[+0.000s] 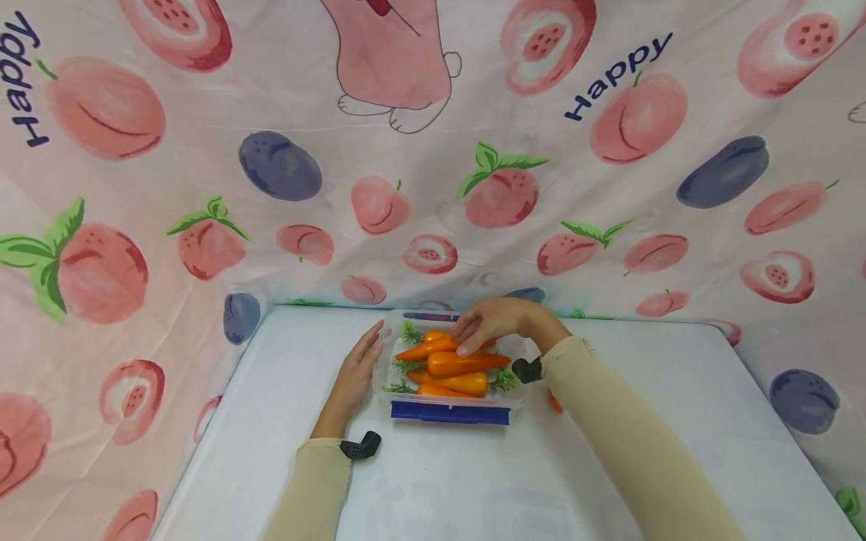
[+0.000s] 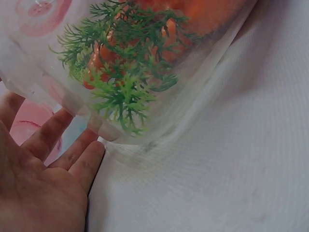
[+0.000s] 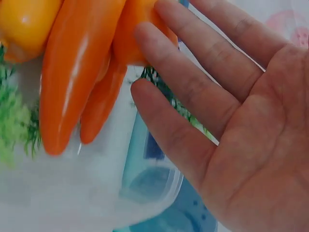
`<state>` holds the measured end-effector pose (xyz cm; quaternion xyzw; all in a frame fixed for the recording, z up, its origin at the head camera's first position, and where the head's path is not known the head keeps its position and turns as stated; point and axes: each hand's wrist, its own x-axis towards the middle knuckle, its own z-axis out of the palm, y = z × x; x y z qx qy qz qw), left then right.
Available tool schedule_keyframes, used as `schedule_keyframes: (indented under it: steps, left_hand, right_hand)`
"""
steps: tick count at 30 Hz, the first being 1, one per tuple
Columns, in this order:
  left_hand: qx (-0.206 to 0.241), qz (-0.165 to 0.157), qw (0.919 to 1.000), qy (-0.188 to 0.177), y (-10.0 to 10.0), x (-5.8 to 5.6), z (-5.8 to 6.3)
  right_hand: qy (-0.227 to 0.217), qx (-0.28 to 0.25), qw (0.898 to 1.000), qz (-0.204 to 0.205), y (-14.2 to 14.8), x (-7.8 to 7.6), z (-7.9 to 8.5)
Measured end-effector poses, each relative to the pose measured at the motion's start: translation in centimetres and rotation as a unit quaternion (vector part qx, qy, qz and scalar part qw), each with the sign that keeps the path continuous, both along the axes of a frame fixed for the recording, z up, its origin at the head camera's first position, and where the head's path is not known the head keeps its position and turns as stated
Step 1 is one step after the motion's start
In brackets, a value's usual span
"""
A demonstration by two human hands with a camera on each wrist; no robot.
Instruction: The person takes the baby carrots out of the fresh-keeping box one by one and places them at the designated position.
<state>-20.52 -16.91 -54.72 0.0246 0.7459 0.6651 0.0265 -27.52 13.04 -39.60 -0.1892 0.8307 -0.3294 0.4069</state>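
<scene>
A clear plastic box [image 1: 384, 376] with a blue latch [image 1: 449, 412] along its front side stands on the table. Several orange toy carrots [image 1: 467, 364] with green feathery tops [image 2: 130, 92] are piled in it. Against the box's left wall, my left hand [image 1: 356, 379] rests its extended fingertips [image 2: 87, 157]. From the back right, my right hand [image 1: 497, 319] reaches over the box, palm down, with its fingers nearly straight. Its fingertips are right at a carrot [image 3: 130, 36] near the back in the right wrist view; the thumb is out of that view.
An orange tip [image 1: 555, 402] shows on the white table [image 1: 460, 481] right of the box, partly hidden by the right forearm. A fruit-printed cloth [image 1: 433, 158] hangs behind and beside the table. Each wrist carries a small black camera [image 1: 361, 445].
</scene>
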Motion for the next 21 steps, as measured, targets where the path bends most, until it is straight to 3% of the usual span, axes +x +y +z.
schedule_keyframes:
  steps: [8, 21]
  left_hand:
    - [0.012, -0.006, 0.9999, 0.001, 0.0, 0.0, 0.0]
    - [0.002, -0.007, 1.0, 0.0, 0.0, 0.0, 0.1]
  right_hand:
    - [0.031, 0.027, 0.999, 0.029, -1.6, 0.4, -0.4]
    - [0.017, 0.072, 0.996, 0.041, -3.2, -0.5, -2.6]
